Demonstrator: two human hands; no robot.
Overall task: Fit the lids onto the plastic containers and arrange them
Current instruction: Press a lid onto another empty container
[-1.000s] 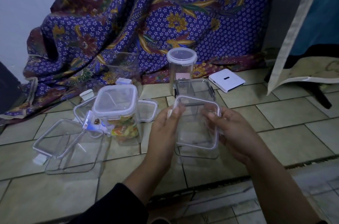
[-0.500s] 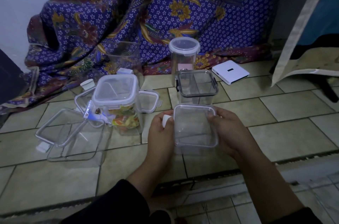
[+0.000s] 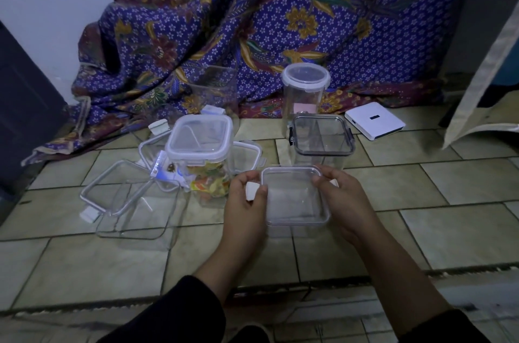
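A clear square container (image 3: 295, 196) with its lid on stands on the tiled floor in front of me. My left hand (image 3: 245, 202) grips its left side, thumb on a white lid clip (image 3: 252, 191). My right hand (image 3: 344, 199) holds its right side. Behind it stands a square container with a dark-rimmed lid (image 3: 323, 136), and further back a round lidded jar (image 3: 304, 89). To the left is a lidded square container (image 3: 202, 140) holding colourful snacks. Loose clear lids (image 3: 112, 188) and an open clear container (image 3: 134, 213) lie at the left.
A purple patterned cloth (image 3: 252, 19) drapes the wall behind. A white flat box (image 3: 375, 120) lies on the floor at the right. A pale fabric panel (image 3: 483, 67) hangs at the far right. A dark door (image 3: 25, 106) stands at the left.
Both hands lowered the lidded container from in front of the dark-rimmed one down onto the floor. My left thumb has come to rest on the white clip.
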